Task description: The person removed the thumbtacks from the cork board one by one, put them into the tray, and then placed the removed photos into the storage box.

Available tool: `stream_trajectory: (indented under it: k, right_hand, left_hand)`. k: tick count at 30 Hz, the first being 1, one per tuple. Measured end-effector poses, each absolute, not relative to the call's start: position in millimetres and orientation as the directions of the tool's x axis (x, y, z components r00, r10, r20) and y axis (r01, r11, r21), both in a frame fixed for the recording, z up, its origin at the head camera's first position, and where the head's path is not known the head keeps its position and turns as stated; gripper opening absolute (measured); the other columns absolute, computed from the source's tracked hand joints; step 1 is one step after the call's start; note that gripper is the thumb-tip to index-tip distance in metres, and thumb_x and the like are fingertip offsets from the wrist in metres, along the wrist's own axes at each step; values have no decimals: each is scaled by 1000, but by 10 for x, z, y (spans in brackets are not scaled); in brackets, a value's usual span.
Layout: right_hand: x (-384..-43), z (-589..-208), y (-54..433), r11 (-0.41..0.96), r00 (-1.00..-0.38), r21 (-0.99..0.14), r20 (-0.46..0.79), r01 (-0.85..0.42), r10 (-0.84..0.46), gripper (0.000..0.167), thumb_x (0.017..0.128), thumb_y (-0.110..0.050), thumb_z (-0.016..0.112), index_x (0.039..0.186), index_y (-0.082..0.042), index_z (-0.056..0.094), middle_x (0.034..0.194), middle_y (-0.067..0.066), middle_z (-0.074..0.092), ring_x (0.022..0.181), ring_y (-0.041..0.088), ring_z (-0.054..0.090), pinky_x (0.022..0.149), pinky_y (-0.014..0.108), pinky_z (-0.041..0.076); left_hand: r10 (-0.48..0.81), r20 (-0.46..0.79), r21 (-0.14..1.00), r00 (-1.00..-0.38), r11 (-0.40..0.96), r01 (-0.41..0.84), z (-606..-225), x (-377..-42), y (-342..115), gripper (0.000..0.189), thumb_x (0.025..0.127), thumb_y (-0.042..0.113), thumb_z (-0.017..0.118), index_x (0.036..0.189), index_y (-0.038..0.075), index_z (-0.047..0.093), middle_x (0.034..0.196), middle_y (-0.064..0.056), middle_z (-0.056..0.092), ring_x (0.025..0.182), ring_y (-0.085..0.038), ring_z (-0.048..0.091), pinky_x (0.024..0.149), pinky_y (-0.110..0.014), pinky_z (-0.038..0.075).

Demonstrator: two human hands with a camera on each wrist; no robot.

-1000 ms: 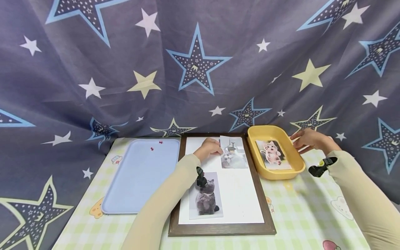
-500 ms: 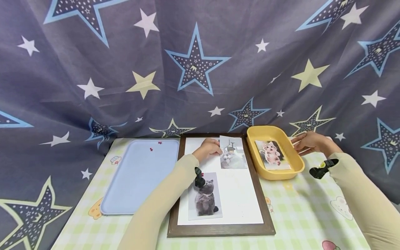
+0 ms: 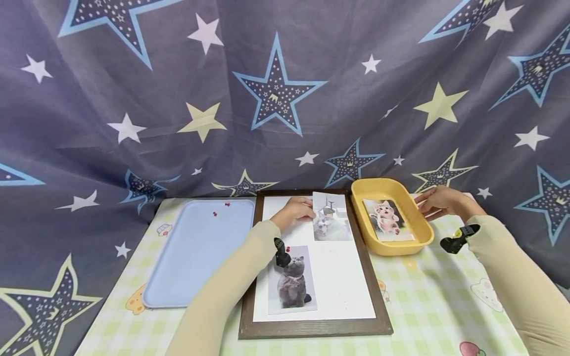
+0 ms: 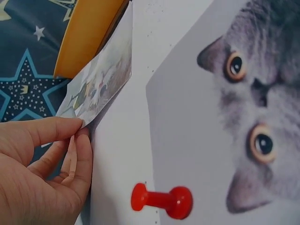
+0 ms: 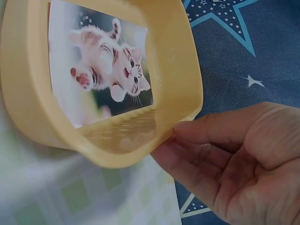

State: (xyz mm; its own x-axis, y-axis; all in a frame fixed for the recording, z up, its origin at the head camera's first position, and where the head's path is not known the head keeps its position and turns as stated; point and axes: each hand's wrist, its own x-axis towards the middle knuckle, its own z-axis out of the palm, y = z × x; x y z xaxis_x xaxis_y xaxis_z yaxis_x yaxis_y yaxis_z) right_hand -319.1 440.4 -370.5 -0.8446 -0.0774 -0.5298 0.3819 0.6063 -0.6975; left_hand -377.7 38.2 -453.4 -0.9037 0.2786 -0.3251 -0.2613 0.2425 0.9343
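Note:
My left hand (image 3: 294, 210) pinches the edge of a pale cat photo (image 3: 331, 220) between thumb and fingers, at the upper part of a brown-framed white board (image 3: 343, 287). In the left wrist view that photo (image 4: 105, 77) stands tilted off the board. A grey cat photo (image 3: 291, 291) lies lower on the board, with a red push pin (image 4: 161, 200) at its upper edge. At the right, my right hand (image 3: 445, 202) grips the rim of a yellow basin (image 5: 110, 159), thumb on the lip and fingers outside. Inside the basin lies a kitten photo (image 5: 103, 65).
A light blue tray (image 3: 196, 257) lies left of the board, with red push pins (image 3: 227, 204) near its far edge. A checked tablecloth (image 3: 427, 306) covers the table. The star-patterned curtain (image 3: 285, 148) hangs right behind.
Both hands keep their places and their grips. Only the head view shifts slightly; the photos and the basin stay where they were.

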Motion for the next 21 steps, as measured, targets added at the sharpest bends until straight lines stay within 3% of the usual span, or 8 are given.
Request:
stream_trajectory:
  k: [9,12,16,21]
  right_hand:
    - [-3183,-3700,4407,608,-846,-692,-529,390,-60,53,95,4,61,143,17,42,89,-2,71,84,14,67,89,39,62]
    - [-3172,-3691,4398,610,-843,-691,-533,388,-67,54,95,4,60,143,18,40,90,-1,72,85,15,68,90,40,62]
    - [-3177,-3682,4389,614,-842,-686,-536,390,-63,54,96,3,60,143,18,40,89,-1,72,85,15,69,90,41,62]
    - [-3197,-3679,4379,617,-843,-681,-535,395,-51,53,96,3,61,143,18,42,89,-1,71,84,15,67,88,39,62]
  left_hand:
    - [305,-349,936,-886,153,-317,-4570,-3809,347,49,86,-12,66,134,-3,59,85,-4,62,74,-13,61,76,-26,61]
    - [316,-373,928,-873,107,-357,-4563,-3813,334,52,87,-13,64,137,-1,57,85,-5,62,76,-16,61,85,-33,62]
    - [327,-390,914,-861,25,-405,-4533,-3810,304,56,89,-14,62,143,0,54,91,-8,61,84,-20,63,101,-44,57]
    - [342,-407,898,-847,-20,-440,-4516,-3833,271,58,91,-14,61,146,1,51,95,-11,60,91,-23,63,105,-46,54]
